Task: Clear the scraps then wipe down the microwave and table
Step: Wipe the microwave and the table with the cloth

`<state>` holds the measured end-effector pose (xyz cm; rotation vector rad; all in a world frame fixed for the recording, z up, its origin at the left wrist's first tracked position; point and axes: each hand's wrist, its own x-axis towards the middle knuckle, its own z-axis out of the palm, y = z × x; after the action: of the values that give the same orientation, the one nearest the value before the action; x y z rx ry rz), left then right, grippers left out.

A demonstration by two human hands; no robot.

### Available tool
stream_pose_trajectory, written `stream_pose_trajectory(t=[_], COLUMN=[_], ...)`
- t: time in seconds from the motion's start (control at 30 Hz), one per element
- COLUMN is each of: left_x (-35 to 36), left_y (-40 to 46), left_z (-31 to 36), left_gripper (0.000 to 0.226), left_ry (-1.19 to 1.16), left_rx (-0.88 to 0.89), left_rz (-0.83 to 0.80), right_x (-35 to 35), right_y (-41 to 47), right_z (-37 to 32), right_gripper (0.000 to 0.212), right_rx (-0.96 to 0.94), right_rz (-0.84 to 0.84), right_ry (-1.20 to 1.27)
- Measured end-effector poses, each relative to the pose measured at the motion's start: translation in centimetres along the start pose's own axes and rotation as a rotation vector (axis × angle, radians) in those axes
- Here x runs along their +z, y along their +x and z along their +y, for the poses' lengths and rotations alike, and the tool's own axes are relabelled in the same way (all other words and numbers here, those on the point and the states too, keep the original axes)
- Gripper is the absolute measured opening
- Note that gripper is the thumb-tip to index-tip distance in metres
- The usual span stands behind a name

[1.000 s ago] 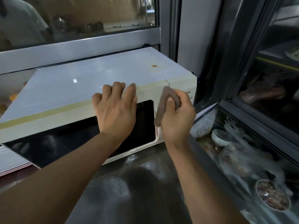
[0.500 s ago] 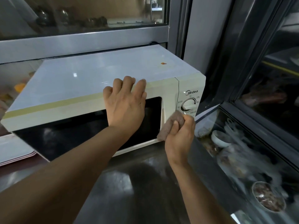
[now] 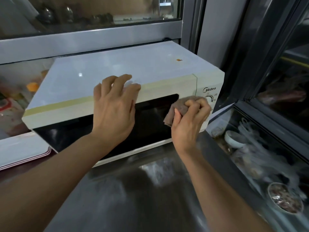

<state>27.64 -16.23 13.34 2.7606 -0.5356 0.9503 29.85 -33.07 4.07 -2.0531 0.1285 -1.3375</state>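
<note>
Cream-white microwave [image 3: 150,69] sits on a steel table [image 3: 150,198], its dark glass door [image 3: 150,121] facing the camera and its control panel [image 3: 209,96] at the right end (brand lettering reads Midea, with a dial partly visible below it). Left hand [image 3: 115,111] lies flat over the upper front edge, fingers spread and loosely bent, fingertips resting on the top panel, grasping nothing. Right hand [image 3: 190,121] is clenched around a brown cloth [image 3: 180,108], bunched and pressed against the front where the door meets the control panel; the cloth covers the lower part of the dial. A small orange speck [image 3: 179,60] lies on the microwave top near the rear right. White trays [image 3: 25,151] are stacked to the left. Bowls [image 3: 234,139] with food remains stand low on the right, blurred.
</note>
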Motion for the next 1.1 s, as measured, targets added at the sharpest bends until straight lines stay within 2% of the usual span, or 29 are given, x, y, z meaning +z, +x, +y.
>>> stream_pose_trajectory(t=[0.1, 0.23, 0.37, 0.47, 0.67, 0.8, 1.0, 1.1], left_x=[0.9, 1.5, 1.5, 1.3, 1.5, 1.8, 1.8, 1.7], left_y=[-0.7, -0.7, -0.7, -0.7, -0.6, -0.7, -0.8, -0.8], left_z=[-0.5, -0.9, -1.1, -1.2, -1.2, -1.2, -1.0, -1.1], left_gripper=[0.039, 0.044, 0.047, 0.048, 0.049, 0.048, 0.049, 0.05], left_ry=[0.051, 0.044, 0.038, 0.036, 0.04, 0.027, 0.059, 0.079], left_rx=[-0.002, 0.015, 0.04, 0.052, 0.054, 0.031, 0.035, 0.052], left_rz=[-0.007, 0.02, 0.022, 0.004, 0.019, 0.041, 0.049, 0.034], right_x=[0.6, 0.6, -0.2, -1.2, -0.7, 0.3, 2.0, 2.3], right_y=[-2.6, -6.2, -5.9, -4.3, 0.7, -1.4, -5.9, -7.8], right_z=[1.3, 2.8, 2.2, 0.8, -1.4, -0.1, 2.4, 3.4], right_gripper=[0.025, 0.029, 0.027, 0.025, 0.028, 0.025, 0.027, 0.028], right_rx=[0.113, 0.237, 0.34, 0.306, 0.208, 0.176, 0.28, 0.382], right_rz=[-0.027, -0.16, -0.241, -0.213, -0.031, -0.006, 0.078, -0.006], right_ry=[0.032, 0.034, 0.017, 0.038, 0.074, 0.088, 0.141, 0.152])
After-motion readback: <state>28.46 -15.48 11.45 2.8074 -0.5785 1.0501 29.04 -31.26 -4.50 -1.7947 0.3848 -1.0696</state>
